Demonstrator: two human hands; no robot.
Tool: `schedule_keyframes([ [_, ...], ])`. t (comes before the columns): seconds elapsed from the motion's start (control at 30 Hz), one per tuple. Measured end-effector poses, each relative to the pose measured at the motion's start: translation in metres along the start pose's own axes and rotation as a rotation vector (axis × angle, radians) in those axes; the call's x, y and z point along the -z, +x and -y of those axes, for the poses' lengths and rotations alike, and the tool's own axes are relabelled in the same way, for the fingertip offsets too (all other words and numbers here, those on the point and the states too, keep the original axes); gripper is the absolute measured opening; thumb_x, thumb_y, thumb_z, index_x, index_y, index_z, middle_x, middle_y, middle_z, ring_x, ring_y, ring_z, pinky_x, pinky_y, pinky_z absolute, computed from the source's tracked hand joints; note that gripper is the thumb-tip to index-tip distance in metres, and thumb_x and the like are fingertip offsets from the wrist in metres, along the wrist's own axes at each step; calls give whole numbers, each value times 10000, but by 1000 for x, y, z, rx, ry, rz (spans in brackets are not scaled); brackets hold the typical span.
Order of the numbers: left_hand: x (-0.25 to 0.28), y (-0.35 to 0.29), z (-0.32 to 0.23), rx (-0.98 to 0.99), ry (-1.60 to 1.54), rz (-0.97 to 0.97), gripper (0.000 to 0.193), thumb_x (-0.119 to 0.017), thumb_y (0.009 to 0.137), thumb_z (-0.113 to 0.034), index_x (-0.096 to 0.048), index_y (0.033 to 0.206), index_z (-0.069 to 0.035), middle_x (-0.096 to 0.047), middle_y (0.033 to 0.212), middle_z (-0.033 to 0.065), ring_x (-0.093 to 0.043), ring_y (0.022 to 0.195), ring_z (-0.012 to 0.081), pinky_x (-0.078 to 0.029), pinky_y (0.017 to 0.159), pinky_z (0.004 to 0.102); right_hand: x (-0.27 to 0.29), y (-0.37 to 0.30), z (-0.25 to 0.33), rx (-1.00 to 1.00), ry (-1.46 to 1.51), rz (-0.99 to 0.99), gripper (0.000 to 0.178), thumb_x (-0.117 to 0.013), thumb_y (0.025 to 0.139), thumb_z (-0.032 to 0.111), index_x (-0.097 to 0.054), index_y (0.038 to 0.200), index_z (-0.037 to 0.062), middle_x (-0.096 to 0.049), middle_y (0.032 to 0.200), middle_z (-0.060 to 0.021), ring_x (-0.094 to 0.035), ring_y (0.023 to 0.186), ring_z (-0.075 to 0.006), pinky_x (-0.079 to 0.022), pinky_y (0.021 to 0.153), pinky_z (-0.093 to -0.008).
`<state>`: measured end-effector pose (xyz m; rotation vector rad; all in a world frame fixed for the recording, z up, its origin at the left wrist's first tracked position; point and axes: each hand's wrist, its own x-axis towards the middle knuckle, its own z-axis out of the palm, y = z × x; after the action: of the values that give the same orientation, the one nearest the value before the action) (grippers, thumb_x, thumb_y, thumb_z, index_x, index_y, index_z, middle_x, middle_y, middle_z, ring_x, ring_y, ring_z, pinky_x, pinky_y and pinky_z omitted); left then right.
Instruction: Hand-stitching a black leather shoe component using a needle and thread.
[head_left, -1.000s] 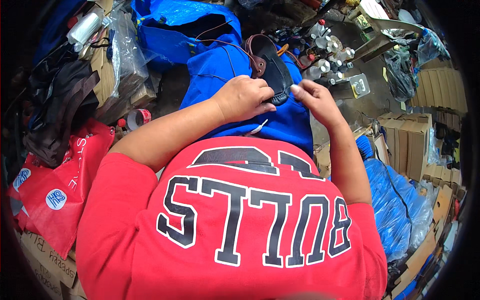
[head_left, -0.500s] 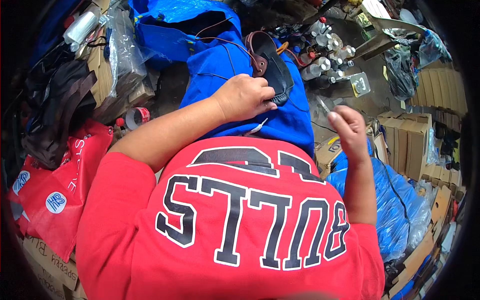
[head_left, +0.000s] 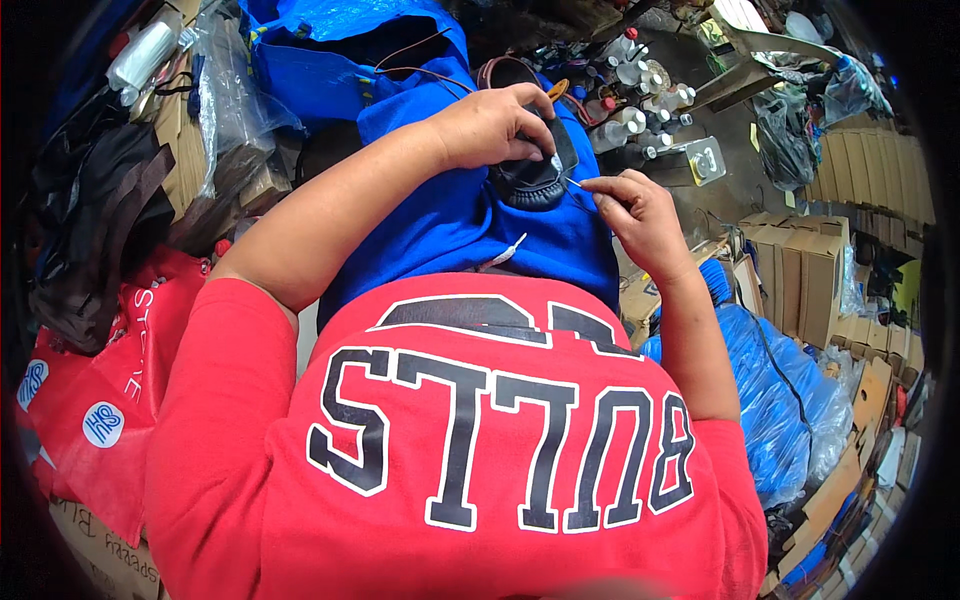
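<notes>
A dark shoe upper (head_left: 535, 178) lies on my lap, which is covered in blue cloth (head_left: 450, 225). My left hand (head_left: 495, 125) presses down on the shoe piece and grips its top edge. My right hand (head_left: 640, 215) sits just to the right of it, fingers pinched on a thin needle (head_left: 572, 182) whose tip points at the shoe's edge. A white thread end (head_left: 508, 250) lies on the blue cloth below. My red shirt (head_left: 480, 440) fills the lower view.
Small bottles (head_left: 630, 100) stand on the floor beyond the shoe. Cardboard boxes (head_left: 800, 265) and blue plastic bags (head_left: 775, 400) are on the right. Red bags (head_left: 90, 400) and dark straps (head_left: 80, 230) pile on the left. A blue bag (head_left: 330, 60) sits ahead.
My right hand, which had pulled away to the right and down, has come back up to the shoe's edge with the needle. My left hand stays on the shoe.
</notes>
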<state>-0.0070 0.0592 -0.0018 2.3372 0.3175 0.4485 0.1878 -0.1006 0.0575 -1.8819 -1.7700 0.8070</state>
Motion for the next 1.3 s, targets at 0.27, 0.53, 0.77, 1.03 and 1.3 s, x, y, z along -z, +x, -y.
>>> schedule_keyframes([
  [0.27, -4, 2, -6, -34, 33, 0, 238, -737, 724, -120, -723, 943, -211, -533, 1164, 48, -600, 967, 228, -502, 838, 325, -4, 0, 6, -58, -39, -33, 175, -637, 788, 100, -707, 948, 84, -563, 739, -94, -572, 666, -203, -451, 616, -303],
  [0.53, -4, 3, -5, 6, 20, 23, 223, -747, 712, -146, -725, 926, -206, -535, 1164, 48, -579, 1027, 237, -488, 874, 335, -14, 1, 0, -1, 2, -89, 191, -633, 793, 94, -704, 970, 93, -579, 757, -104, -588, 677, -231, -467, 631, -323],
  [0.77, -6, 4, -5, 29, -7, 30, 221, -748, 712, -161, -731, 926, -215, -543, 1165, 44, -584, 1017, 239, -488, 870, 333, 0, 13, 19, 49, -249, 15, 188, -632, 751, 105, -709, 921, 77, -594, 786, -135, -606, 731, -293, -489, 683, -366],
  [1.03, -6, 5, -6, 47, -13, 43, 206, -747, 718, -172, -733, 920, -211, -544, 1163, 38, -586, 1013, 233, -488, 866, 331, 4, 19, 16, 14, -178, 62, 184, -623, 742, 108, -710, 898, 65, -601, 779, -148, -613, 733, -301, -496, 687, -373],
  [1.3, -7, 8, -2, 48, -44, 49, 208, -753, 703, -154, -735, 906, -197, -552, 1147, 43, -570, 1041, 230, -476, 888, 329, 1, 29, -16, 11, 72, 163, 162, -634, 810, 65, -716, 947, 91, -547, 810, -70, -565, 765, -184, -467, 708, -279],
])
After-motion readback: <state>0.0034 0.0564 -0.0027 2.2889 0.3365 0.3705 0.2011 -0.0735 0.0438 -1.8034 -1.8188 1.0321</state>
